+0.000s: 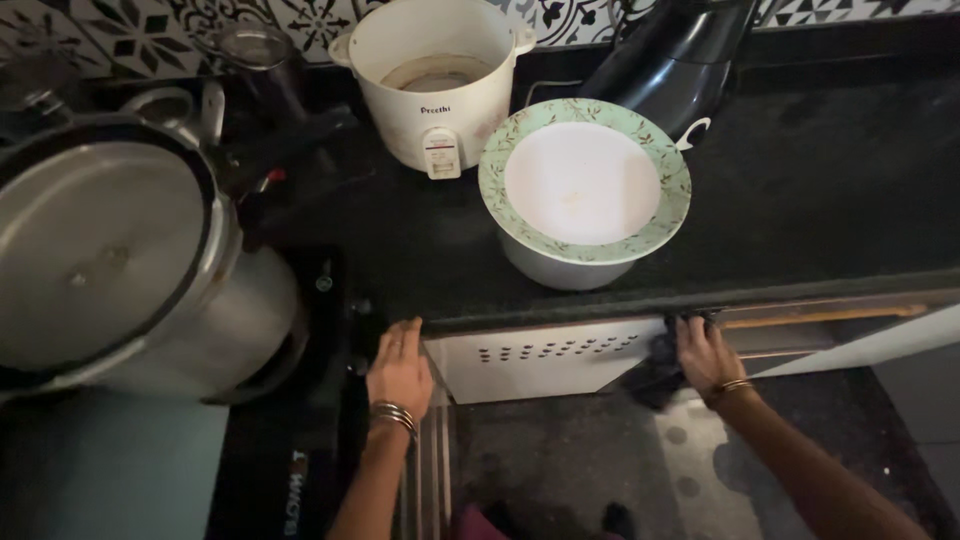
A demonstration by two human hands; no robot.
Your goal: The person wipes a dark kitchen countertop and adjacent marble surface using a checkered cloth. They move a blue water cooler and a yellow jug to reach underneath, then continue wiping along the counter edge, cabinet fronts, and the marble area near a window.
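Observation:
My left hand [400, 368] rests flat, fingers together, on the front edge of the black counter [800, 200], beside the left corner of a white perforated drawer front [545, 352]. My right hand [705, 355] is closed around a dark cloth [660, 372] pressed against the right end of that drawer front, just under the counter's edge. Both wrists wear bangles.
A white bowl covered by a green-rimmed plate [585, 185] stands near the counter's front edge. Behind it are a white rice cooker [435, 80] and a dark appliance [675, 60]. A large steel pressure cooker [130, 260] sits on a black stove at the left. Dark floor below.

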